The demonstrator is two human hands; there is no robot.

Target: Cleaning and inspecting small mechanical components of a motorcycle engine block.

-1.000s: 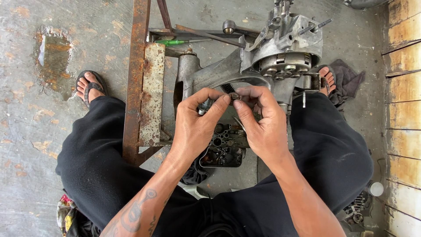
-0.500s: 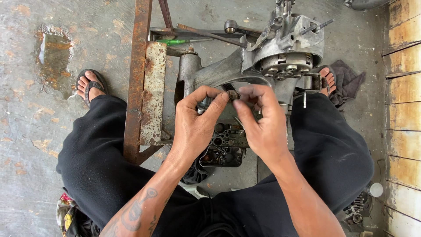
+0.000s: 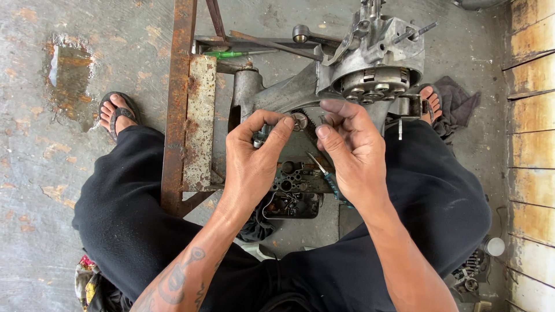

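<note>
Metal, round and small, a bearing-like part (image 3: pixel 299 121) is being pinched between the thumb and forefinger of the left hand (image 3: pixel 254 156), the grip closed on it, just above a toothed gear edge (image 3: pixel 308 118) of the engine case (image 3: pixel 370 63). The right hand (image 3: pixel 352 150) is being held just beside it, thumb and forefinger nearly closed; whether anything is being gripped there cannot be told. A thin screwdriver-like tool with a teal handle (image 3: pixel 326 176) is being kept under the right palm. Below the hands, a dark cast part with many bores (image 3: pixel 292 188) is being left lying between the knees. A rusty steel frame (image 3: pixel 182 104) is standing to the left on the concrete floor (image 3: pixel 52 190), with a green-handled screwdriver (image 3: pixel 231 54) lying across it. Judged from this, the part is best being kept square and steadied by both hands, fingertips kept off the gear teeth.
</note>
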